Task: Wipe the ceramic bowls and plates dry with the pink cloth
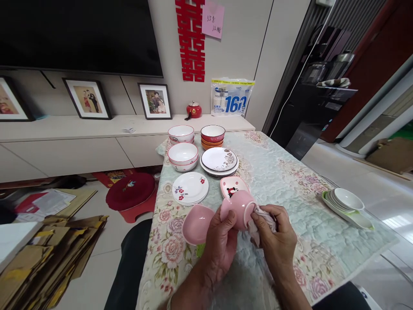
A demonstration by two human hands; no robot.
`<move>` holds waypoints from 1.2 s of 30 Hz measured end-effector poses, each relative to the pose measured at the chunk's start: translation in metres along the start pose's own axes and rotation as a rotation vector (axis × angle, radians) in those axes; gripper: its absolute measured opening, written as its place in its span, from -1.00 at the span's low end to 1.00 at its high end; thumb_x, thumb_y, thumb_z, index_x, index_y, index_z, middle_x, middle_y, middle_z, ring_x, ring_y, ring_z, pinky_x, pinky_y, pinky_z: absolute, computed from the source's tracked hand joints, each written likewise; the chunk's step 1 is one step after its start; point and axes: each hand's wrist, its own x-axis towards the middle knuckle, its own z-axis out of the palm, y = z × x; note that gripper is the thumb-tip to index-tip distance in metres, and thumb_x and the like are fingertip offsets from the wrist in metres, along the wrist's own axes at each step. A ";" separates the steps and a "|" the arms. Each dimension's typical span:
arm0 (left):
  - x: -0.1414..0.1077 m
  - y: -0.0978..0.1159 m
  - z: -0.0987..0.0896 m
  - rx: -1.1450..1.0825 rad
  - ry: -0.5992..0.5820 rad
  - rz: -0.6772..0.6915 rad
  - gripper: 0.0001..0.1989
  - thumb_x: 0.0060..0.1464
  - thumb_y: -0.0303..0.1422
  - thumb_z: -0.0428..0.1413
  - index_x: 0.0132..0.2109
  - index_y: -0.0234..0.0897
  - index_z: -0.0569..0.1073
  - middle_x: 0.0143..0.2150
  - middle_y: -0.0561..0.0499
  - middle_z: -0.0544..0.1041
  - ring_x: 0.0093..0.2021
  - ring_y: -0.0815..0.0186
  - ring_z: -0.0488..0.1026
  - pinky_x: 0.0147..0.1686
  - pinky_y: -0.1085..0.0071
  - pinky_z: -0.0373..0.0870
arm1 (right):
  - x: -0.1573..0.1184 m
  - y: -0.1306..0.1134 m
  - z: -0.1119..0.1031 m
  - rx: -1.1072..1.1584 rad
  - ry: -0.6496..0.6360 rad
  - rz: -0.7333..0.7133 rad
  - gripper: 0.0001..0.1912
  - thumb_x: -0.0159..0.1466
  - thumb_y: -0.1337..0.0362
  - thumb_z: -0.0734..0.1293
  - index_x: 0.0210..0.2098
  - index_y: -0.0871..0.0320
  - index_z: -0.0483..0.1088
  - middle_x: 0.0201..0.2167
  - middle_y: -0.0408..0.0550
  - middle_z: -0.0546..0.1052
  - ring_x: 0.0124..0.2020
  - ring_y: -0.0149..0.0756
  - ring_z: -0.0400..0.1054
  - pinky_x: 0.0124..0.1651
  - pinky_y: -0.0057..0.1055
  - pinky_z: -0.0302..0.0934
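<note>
My left hand [222,234] grips a glossy pink bowl [238,209] by its side, tilted so that its foot ring faces right. Bunched in my right hand [277,237] is a pale cloth [258,230], pressed against the base of that bowl. Just left of my left hand, a second pink bowl [197,224] rests on the table, with a bit of green showing beside it. Behind the held bowl lies a pink-rimmed square plate [235,184] with a cartoon figure, partly covered by the bowl.
Farther back stand flowered plates [190,188], dark-rimmed plates [219,159], white bowls [183,155] and red and orange bowls [213,134]. At right, small white dishes [348,200] sit on a long dish near the edge of the quilted tablecloth [284,185]. A stool [130,191] stands left.
</note>
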 end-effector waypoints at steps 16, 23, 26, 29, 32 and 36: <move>-0.001 -0.001 0.003 -0.023 0.007 -0.008 -0.73 -0.05 -0.29 0.33 -0.21 -0.33 0.54 -0.35 0.00 0.53 -0.33 0.33 0.40 -0.25 0.39 0.35 | 0.009 -0.015 -0.008 -0.028 -0.086 -0.281 -0.93 0.29 0.40 0.36 -0.29 0.11 0.41 -0.34 -0.12 0.44 -0.28 -0.32 0.37 -0.24 -0.35 0.28; -0.005 -0.002 0.002 -0.032 -0.027 -0.085 -0.77 -0.02 -0.29 0.33 -0.37 -0.35 0.49 -0.51 0.09 0.40 -0.45 0.42 0.29 -0.33 0.43 0.29 | 0.008 -0.029 -0.013 0.044 -0.201 -0.299 -0.87 0.31 0.46 0.33 -0.29 0.09 0.43 -0.32 -0.11 0.47 -0.24 -0.32 0.41 -0.22 -0.37 0.30; -0.007 -0.008 0.003 0.001 -0.030 -0.085 -0.77 -0.04 -0.31 0.34 -0.27 -0.34 0.52 -0.46 0.06 0.45 -0.41 0.38 0.34 -0.34 0.43 0.28 | 0.013 -0.019 -0.017 -0.012 -0.094 -0.349 -0.87 0.29 0.46 0.35 -0.26 0.10 0.42 -0.31 -0.10 0.48 -0.23 -0.32 0.40 -0.19 -0.36 0.30; -0.005 -0.007 0.004 0.010 -0.010 -0.052 -0.76 -0.04 -0.31 0.33 -0.24 -0.34 0.53 -0.38 0.01 0.52 -0.35 0.34 0.38 -0.29 0.40 0.31 | 0.014 -0.011 -0.015 -0.080 -0.049 -0.345 -0.90 0.30 0.44 0.34 -0.26 0.10 0.41 -0.33 -0.10 0.47 -0.27 -0.32 0.39 -0.24 -0.37 0.29; -0.003 -0.001 0.004 -0.004 -0.005 -0.030 -0.74 -0.03 -0.26 0.32 -0.26 -0.35 0.54 -0.36 -0.01 0.53 -0.35 0.34 0.39 -0.26 0.39 0.33 | 0.010 -0.017 -0.012 -0.069 -0.140 -0.271 -0.90 0.31 0.41 0.32 -0.32 0.11 0.40 -0.36 -0.11 0.44 -0.32 -0.34 0.38 -0.30 -0.38 0.28; -0.006 0.001 0.008 -0.025 0.003 -0.084 -0.71 -0.07 -0.22 0.36 -0.33 -0.34 0.51 -0.43 0.04 0.49 -0.37 0.35 0.38 -0.26 0.39 0.32 | 0.007 -0.029 -0.013 0.020 -0.238 -0.248 -0.88 0.32 0.42 0.31 -0.33 0.10 0.40 -0.33 -0.10 0.46 -0.28 -0.34 0.40 -0.29 -0.39 0.30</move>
